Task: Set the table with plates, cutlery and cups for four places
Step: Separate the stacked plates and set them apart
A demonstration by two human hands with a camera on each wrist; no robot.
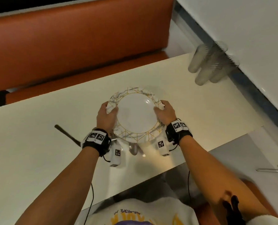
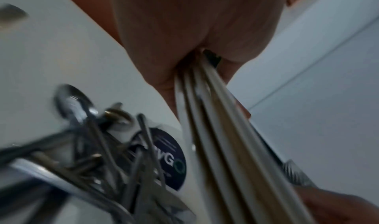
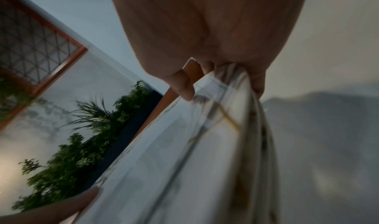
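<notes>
A stack of marble-patterned plates with gold lines (image 1: 136, 116) is held a little above the cream table (image 1: 37, 143), tilted slightly. My left hand (image 1: 109, 111) grips its left rim, thumb on top, fingers underneath. My right hand (image 1: 163, 109) grips the right rim the same way. The left wrist view shows several plate edges (image 2: 215, 146) pinched in the left hand (image 2: 194, 32). In the right wrist view the plates (image 3: 205, 146) hang from the right hand (image 3: 205, 32). A heap of metal cutlery (image 2: 92, 146) lies on the table below the stack, partly hidden (image 1: 133, 149).
Clear plastic cups (image 1: 211, 64) stand grouped at the table's far right corner by the white wall. A dark knife handle (image 1: 65, 133) sticks out to the left of my left wrist. An orange bench (image 1: 70, 46) runs along the far side. A thin metal wire object (image 1: 271, 169) lies at right.
</notes>
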